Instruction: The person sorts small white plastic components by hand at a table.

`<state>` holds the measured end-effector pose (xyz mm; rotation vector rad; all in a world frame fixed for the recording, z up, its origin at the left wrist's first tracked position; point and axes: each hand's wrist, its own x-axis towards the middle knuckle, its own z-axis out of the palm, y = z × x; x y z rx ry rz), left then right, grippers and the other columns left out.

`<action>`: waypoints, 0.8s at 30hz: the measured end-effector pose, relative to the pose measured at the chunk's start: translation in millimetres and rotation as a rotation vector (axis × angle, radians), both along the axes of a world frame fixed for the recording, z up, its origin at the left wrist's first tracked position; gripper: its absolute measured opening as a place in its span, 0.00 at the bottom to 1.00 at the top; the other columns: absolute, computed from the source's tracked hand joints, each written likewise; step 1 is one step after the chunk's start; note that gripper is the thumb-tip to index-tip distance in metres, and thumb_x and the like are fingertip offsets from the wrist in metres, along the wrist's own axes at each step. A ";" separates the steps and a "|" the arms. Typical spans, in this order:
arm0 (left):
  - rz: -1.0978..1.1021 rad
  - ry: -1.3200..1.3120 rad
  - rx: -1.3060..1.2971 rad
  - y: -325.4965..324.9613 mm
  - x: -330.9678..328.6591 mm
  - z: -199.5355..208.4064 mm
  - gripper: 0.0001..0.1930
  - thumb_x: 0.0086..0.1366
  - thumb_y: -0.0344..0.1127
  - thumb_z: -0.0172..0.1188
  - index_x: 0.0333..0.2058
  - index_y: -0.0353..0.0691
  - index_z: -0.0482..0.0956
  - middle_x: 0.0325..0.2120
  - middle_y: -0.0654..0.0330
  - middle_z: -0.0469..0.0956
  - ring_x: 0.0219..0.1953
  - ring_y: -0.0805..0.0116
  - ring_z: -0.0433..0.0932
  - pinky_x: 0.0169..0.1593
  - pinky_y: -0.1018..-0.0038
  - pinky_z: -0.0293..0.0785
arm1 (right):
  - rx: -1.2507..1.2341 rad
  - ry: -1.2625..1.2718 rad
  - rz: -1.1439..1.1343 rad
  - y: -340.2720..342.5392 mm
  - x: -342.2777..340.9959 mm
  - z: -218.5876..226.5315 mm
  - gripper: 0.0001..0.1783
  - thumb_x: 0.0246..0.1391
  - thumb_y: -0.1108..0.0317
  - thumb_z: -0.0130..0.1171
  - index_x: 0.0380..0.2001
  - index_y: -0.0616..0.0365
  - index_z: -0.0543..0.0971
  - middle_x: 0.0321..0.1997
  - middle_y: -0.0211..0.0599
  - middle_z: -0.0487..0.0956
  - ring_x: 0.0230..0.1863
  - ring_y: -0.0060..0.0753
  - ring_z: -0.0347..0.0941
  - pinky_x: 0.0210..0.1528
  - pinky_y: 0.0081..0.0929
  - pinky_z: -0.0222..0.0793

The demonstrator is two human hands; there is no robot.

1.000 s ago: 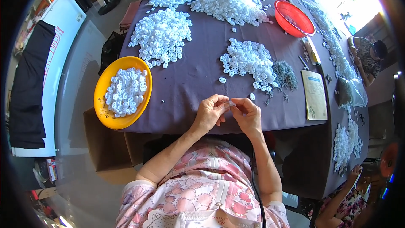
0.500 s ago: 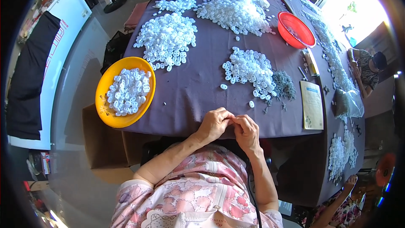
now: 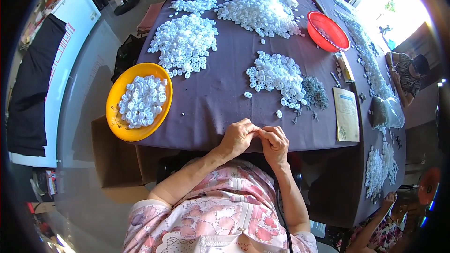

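My left hand (image 3: 239, 137) and my right hand (image 3: 274, 143) meet at the table's near edge, fingertips pinched together. Whatever they hold between them is too small and covered to make out. Beyond them lies a pile of small white oval pieces with holes (image 3: 276, 75), and against its right side a heap of small dark grey parts (image 3: 315, 92). Single white ovals lie loose by that pile. To the left, a yellow bowl (image 3: 114, 117) holds many similar white pieces and overhangs the table corner.
Larger white piles (image 3: 183, 42) cover the far table (image 3: 211, 98). At right are a red basket (image 3: 323, 40), a beige booklet (image 3: 346, 117) and a small box (image 3: 344, 68). A cardboard box (image 3: 112, 159) stands below the bowl. Other people sit along the right side, one with a dark cap (image 3: 421, 67).
My hands stay pinched together at the table edge. The right hand has turned and shifted very slightly; the piles and bowl look the same.
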<state>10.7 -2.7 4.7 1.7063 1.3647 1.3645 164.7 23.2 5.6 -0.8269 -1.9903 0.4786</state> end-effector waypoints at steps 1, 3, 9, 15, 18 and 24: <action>0.009 0.019 0.014 0.2 0.3 -0.8 0.04 0.53 0.23 0.61 0.29 0.36 0.80 0.25 0.54 0.77 0.26 0.57 0.77 0.31 0.69 0.73 | 0.003 -0.003 0.000 0.2 0.3 0.0 0.12 0.40 0.84 0.61 0.31 0.58 0.79 0.30 0.35 0.78 0.30 0.35 0.73 0.31 0.26 0.69; 0.003 0.015 0.010 -0.6 0.2 -0.9 0.04 0.53 0.23 0.61 0.29 0.36 0.80 0.24 0.55 0.76 0.26 0.57 0.77 0.31 0.69 0.73 | 0.007 -0.004 0.000 0.0 0.8 0.4 0.12 0.40 0.84 0.61 0.31 0.58 0.79 0.30 0.35 0.78 0.30 0.35 0.73 0.31 0.26 0.69; -0.015 0.003 -0.034 0.6 -1.9 2.9 0.04 0.53 0.22 0.60 0.29 0.36 0.80 0.24 0.56 0.77 0.27 0.61 0.78 0.31 0.71 0.72 | 0.034 -0.002 0.016 0.2 -0.4 1.8 0.12 0.41 0.83 0.61 0.31 0.57 0.78 0.31 0.34 0.76 0.29 0.37 0.71 0.31 0.29 0.68; -0.038 0.045 -0.058 2.7 -3.0 -0.7 0.05 0.54 0.21 0.59 0.29 0.35 0.80 0.24 0.57 0.76 0.27 0.64 0.77 0.30 0.72 0.72 | 0.033 -0.006 -0.012 0.2 -1.3 0.1 0.11 0.42 0.83 0.60 0.30 0.56 0.78 0.30 0.34 0.76 0.29 0.37 0.71 0.30 0.29 0.68; -0.034 0.068 -0.038 3.1 -2.5 -1.6 0.04 0.54 0.21 0.59 0.29 0.35 0.80 0.24 0.56 0.75 0.26 0.62 0.77 0.30 0.71 0.71 | 0.025 -0.008 -0.003 0.0 -1.0 0.7 0.11 0.41 0.83 0.60 0.30 0.57 0.77 0.30 0.34 0.76 0.28 0.38 0.71 0.29 0.29 0.68; -0.039 0.095 -0.051 5.5 -2.8 0.2 0.03 0.53 0.21 0.59 0.27 0.34 0.79 0.23 0.55 0.75 0.26 0.60 0.77 0.30 0.70 0.71 | 0.020 -0.008 0.014 1.4 -0.8 1.6 0.12 0.39 0.84 0.60 0.29 0.58 0.78 0.31 0.35 0.76 0.28 0.38 0.71 0.29 0.29 0.68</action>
